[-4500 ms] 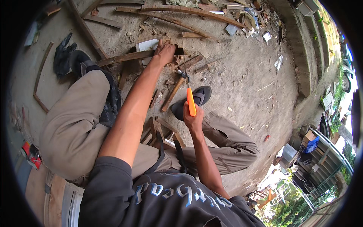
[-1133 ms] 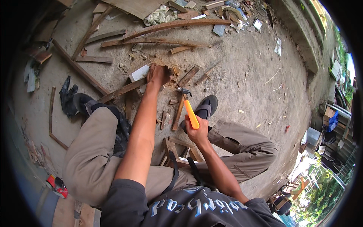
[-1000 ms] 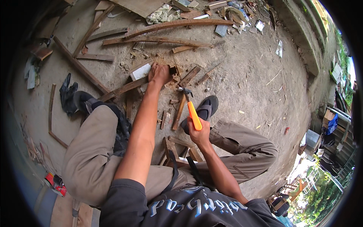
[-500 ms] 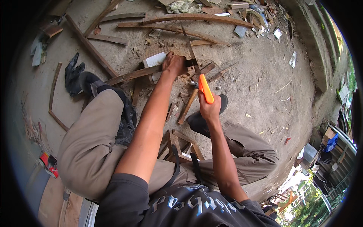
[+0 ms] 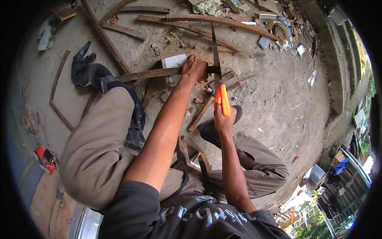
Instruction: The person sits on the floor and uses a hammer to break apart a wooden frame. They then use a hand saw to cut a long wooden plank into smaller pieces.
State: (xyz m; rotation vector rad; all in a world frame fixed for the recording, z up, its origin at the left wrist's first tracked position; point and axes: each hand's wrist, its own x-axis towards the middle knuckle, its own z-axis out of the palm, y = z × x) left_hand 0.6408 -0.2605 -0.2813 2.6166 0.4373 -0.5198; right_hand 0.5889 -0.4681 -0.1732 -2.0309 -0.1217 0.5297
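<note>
With my right hand [image 5: 223,119] I grip the orange handle of a hand saw [image 5: 216,59], its long blade pointing away from me. The blade lies across a wooden strip [image 5: 155,73] near the strip's dark right end. My left hand [image 5: 195,68] is closed around that strip, just left of the blade. Under the strip sits a block with a white face [image 5: 176,61]. A hammer with a wooden handle [image 5: 201,114] lies on the ground below the saw, its head partly hidden beside the blade. My shoe [image 5: 211,131] rests close to the hammer.
Long wooden strips [image 5: 223,20] lie along the far side, and another [image 5: 104,38] slants at the left. A black plastic bag [image 5: 81,65] is by my left foot. Between my legs stands a small wooden frame [image 5: 195,153]. A concrete ledge [image 5: 332,59] runs along the right.
The saw has drawn back toward me along its line and stands straighter in view. The whole scene has shifted slightly right. My left hand keeps its hold on the strip.
</note>
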